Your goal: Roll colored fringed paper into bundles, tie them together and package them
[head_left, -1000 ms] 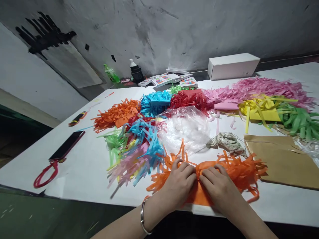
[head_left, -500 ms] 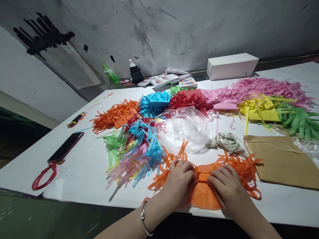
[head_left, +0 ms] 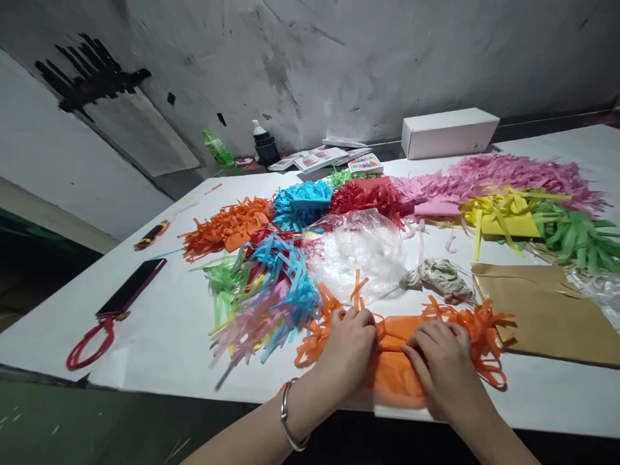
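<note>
Orange tissue paper (head_left: 398,378) lies at the table's front edge, with fringed strips spreading out on both sides and a folded band across its middle. My left hand (head_left: 349,352), a silver bangle on its wrist, is closed on the left part of the fold. On the right part, my right hand (head_left: 442,361) pinches the same paper, thumb and fingers together. Just beyond are a crumpled clear plastic bag (head_left: 358,252) and a bundle of pale string (head_left: 443,279). Left of my hands lies a pile of multicoloured fringed strips (head_left: 266,297).
Fringed paper bundles in orange (head_left: 232,223), blue (head_left: 303,201), red (head_left: 371,197), pink (head_left: 523,174), yellow (head_left: 508,216) and green (head_left: 581,236) line the table. A brown sheet (head_left: 547,316) lies right, a phone (head_left: 132,287) left. A white box (head_left: 450,134) stands by the wall.
Both hands stay on the orange paper, their fingers shifting slightly along the fold. The left-hand fringe sits a little further right. The whole view has shifted slightly.
</note>
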The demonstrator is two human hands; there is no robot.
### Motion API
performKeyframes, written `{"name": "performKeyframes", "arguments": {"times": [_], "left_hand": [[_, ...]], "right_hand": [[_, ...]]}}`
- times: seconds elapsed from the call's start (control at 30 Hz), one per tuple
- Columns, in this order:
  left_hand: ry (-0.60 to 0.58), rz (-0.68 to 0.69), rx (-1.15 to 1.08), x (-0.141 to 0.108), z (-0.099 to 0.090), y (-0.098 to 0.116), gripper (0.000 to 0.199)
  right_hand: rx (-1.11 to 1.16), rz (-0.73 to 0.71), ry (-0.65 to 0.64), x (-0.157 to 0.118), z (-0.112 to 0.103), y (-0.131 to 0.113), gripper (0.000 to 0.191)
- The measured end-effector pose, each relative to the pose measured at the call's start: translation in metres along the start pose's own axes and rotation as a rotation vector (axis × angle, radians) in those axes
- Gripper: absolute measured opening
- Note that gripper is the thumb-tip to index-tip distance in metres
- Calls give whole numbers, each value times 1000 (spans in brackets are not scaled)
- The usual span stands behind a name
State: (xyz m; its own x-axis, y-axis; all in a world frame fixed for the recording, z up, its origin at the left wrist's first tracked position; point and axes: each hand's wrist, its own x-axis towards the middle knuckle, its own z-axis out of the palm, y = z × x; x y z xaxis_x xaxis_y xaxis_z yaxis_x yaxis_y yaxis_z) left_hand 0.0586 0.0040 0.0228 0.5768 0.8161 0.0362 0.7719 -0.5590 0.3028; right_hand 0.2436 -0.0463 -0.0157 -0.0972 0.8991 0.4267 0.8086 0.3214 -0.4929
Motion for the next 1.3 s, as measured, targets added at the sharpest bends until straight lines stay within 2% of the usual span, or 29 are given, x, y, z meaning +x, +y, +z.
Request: {"name": "performKeyframes", "arguments": {"times": [0.13,0.3,0.47,0.63,0.9,1.07,1.3], "left_hand": [[54,82,-10,-7,5,-4,11],[160,246,-12,-18,11,-11,15],[163,317,32,-20,7,-13,12],[116,309,-22,-21,2,-15,9],[158,213,-161,-21,7,-16,9],[154,210,-147,-23,8,-13,12],[161,198,-140,-25,12,-14,14]], "right_hand": [[41,-86,-31,-6,-2,6,18],[35,-211,0,-10,-6,6,20],[-26,-292,-32,-9,-7,11,26],[-33,-299,-33,-11,-7,15,29],[9,-342,-98,-12,-15,23,24],[61,-309,-111,-11,-18,22,16],[75,-299,-109,-11,-18,21,16]]}}
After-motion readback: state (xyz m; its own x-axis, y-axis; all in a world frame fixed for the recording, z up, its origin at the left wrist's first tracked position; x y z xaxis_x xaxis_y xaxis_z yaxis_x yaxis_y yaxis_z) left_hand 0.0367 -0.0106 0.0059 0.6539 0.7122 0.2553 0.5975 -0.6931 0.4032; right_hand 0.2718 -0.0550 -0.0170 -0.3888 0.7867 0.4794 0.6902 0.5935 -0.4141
